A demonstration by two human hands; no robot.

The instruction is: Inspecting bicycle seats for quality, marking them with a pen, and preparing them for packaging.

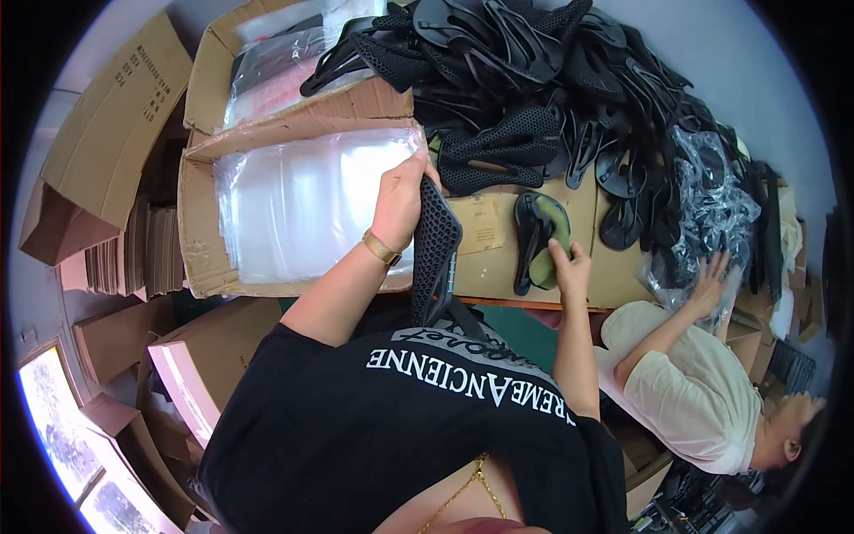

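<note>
My left hand (398, 198) is closed at the upper end of a black honeycomb bicycle saddle (439, 233), which hangs down in front of my chest. Its fingertips are beside the right edge of a stack of clear plastic bags (307, 200) in a cardboard box. To the right, my right hand (569, 267) pinches an olive-green, soft-looking piece (551, 222). That piece lies against a smooth black saddle part (528, 245) at the table's front edge. How far the fingers reach under the green piece is hidden.
A big heap of black saddles (543, 80) covers the back of the table. Another open box (209, 89) holds plastic-wrapped items. On the right, a co-worker in a light shirt (694, 392) handles crumpled clear plastic (712, 196). Cardboard boxes (116, 142) stand at the left.
</note>
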